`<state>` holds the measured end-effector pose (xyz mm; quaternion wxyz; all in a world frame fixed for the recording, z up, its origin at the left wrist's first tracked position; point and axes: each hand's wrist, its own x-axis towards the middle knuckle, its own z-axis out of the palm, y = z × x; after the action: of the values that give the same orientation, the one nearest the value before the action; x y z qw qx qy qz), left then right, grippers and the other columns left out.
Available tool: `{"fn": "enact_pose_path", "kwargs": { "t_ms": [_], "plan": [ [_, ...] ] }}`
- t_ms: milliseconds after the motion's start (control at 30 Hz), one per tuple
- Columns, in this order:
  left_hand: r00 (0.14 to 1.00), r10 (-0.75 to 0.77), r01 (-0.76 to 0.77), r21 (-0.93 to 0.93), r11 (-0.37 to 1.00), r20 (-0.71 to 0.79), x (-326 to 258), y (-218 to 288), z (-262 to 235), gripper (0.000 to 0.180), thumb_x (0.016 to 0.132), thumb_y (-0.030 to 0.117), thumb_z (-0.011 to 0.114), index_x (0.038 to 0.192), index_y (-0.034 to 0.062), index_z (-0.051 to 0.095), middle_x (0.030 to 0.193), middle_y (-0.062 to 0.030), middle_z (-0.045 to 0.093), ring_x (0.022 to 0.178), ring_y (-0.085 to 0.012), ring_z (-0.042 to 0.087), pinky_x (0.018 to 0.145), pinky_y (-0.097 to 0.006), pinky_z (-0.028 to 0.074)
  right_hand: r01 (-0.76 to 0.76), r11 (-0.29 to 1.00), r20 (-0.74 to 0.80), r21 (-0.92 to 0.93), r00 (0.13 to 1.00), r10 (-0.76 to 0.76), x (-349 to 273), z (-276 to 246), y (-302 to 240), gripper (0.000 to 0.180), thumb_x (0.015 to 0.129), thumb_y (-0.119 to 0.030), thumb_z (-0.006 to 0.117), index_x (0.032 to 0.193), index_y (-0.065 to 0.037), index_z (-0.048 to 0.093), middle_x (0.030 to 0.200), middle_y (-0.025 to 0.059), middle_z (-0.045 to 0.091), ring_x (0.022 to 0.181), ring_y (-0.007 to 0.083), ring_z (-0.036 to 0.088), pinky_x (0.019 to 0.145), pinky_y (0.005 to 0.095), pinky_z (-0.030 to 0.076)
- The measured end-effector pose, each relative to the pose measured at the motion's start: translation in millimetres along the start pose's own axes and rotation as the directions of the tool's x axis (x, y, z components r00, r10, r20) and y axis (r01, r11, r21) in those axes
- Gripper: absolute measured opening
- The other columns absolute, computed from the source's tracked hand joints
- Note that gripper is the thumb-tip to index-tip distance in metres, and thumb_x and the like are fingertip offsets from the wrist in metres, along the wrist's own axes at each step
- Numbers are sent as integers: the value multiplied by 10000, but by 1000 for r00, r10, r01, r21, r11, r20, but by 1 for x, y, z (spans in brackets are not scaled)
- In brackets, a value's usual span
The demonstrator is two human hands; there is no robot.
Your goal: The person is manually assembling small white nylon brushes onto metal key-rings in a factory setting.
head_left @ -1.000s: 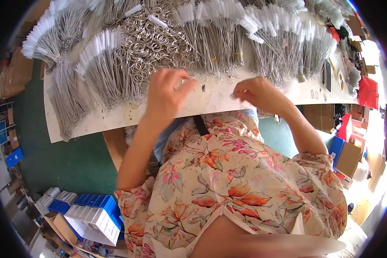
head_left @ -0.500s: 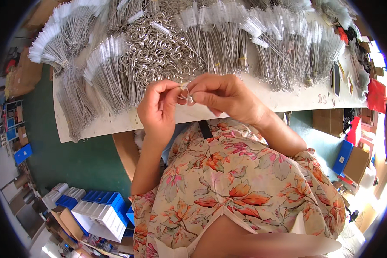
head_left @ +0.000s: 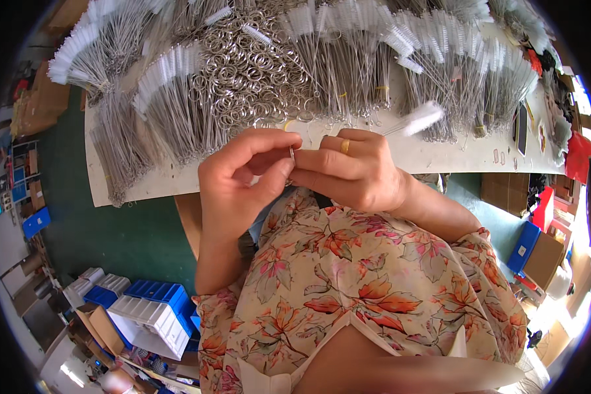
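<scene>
Both hands meet fingertip to fingertip just above the table's near edge. My left hand (head_left: 240, 177) is closed, thumb and forefinger pinching a small metal ring (head_left: 291, 152) seen nearly edge-on. My right hand (head_left: 354, 167) is closed too, with its fingers curled against the same spot and a gold band on one finger. From behind its knuckles a wire brush (head_left: 421, 119) sticks out to the right, white bristles outermost. Its thin stem runs into the right hand, and the stem's far end is hidden by the fingers.
A heap of loose metal rings (head_left: 243, 79) lies beyond my hands. Bundles of white-tipped wire brushes (head_left: 348, 72) flank it on the pale table (head_left: 177, 186). Stacked blue and white plastic bins (head_left: 154, 318) stand on the floor at lower left. A cardboard box (head_left: 505, 190) sits right.
A wire brush now shows at my right hand, where none was visible before. Both hands have drawn slightly nearer, and the right has turned so its knuckles show.
</scene>
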<state>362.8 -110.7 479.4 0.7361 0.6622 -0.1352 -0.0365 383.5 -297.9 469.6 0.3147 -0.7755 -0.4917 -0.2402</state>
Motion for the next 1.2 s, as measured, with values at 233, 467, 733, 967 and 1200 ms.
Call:
{"fn": "enact_pose_path", "kwargs": {
  "t_ms": [233,467,733,967,1200],
  "plan": [
    [869,480,-367,492,790,-123,-3,-3,5,334,709,-94,615,1041,-62,596,974,-173,620,758,-192,642,680,-253,520,-645,147,394,750,614,684,23,-14,-4,130,860,-134,607,901,-17,646,805,26,597,591,52,493,509,190,401],
    [851,507,-369,536,760,-133,-1,-10,4,333,709,-82,625,1040,-65,598,966,-187,624,789,-214,647,679,-269,529,-607,-42,480,794,582,656,30,-3,-3,160,853,-139,618,928,1,640,729,2,602,565,37,483,492,186,403],
    [934,354,-312,363,878,-53,-2,-4,-7,307,712,-101,598,1017,-67,607,962,-165,631,810,-175,640,683,-254,530,-754,147,545,641,581,604,35,-14,8,130,816,-120,655,858,3,658,674,12,597,508,48,494,474,189,408],
    [919,375,-311,362,879,-122,-11,-5,5,308,729,-109,579,1034,-66,600,978,-158,627,797,-139,616,684,-232,511,-793,-34,696,608,513,502,26,-16,7,135,820,-136,653,844,-4,659,671,16,591,514,47,492,466,193,392],
    [995,42,-46,-45,998,-87,-3,-7,-10,301,780,-95,563,1079,-72,577,1009,-167,613,830,-139,602,715,-238,506,-733,-113,670,670,532,518,22,-9,8,144,852,-131,612,852,12,628,712,14,571,564,55,484,496,202,399]
  ]
}}
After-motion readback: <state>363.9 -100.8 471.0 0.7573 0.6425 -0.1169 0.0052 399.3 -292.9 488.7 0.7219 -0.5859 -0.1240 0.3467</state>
